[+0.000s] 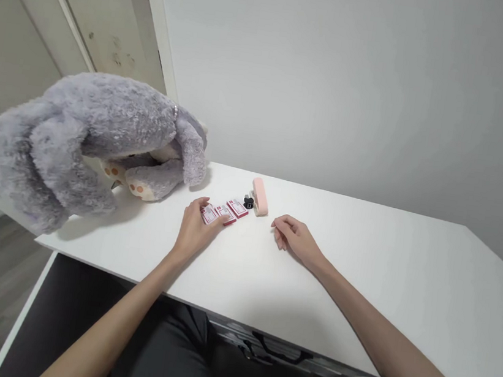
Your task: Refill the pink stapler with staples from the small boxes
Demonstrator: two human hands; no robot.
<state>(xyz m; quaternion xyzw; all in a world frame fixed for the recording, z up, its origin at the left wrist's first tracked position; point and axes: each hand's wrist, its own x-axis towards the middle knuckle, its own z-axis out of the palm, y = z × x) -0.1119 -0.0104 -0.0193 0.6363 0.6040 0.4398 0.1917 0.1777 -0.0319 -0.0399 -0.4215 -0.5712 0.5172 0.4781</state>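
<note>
Left hand (196,229): spread over two boxes, thumb on middle one; pinch cannot be told | Red-white boxes (238,208): three, 8 o'clock of pink stapler (260,196) | Right hand (298,239): loosely curled, closure unclear, stapler's 4 o'clock | Risk: uneven thumb pressure could skew row.

Beside the white tabletop's (360,277) lilac-grey plush (118,109), you see a pink stapler (259,196) and red-and-white boxes (226,212).
</note>
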